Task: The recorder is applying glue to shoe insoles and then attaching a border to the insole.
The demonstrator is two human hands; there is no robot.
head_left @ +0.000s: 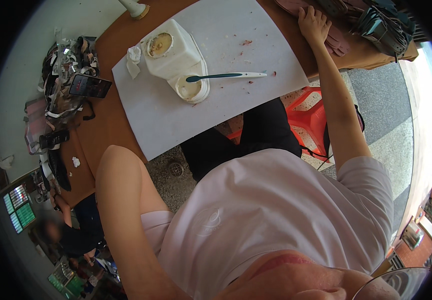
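Observation:
My right hand (316,25) reaches to the far right of the table, its fingers stretched out over flat dusty-pink pieces (337,42). It touches them, and I see nothing gripped. My left arm is bent with its elbow over the table's left edge; the left hand lies outside the picture. On a pale grey board (161,120) stands a white plastic container (176,50) with two round openings holding cream-coloured matter. Across its smaller, nearer opening lies a brush-like tool (226,75) with a teal and white handle.
A crumpled white tissue (134,61) lies beside the container. On the left are a phone (90,86) and a heap of scraps (66,75). Dark green bundled pieces (383,27) lie at the far right. A red stool (310,120) stands below the table. Another person (76,235) is at lower left.

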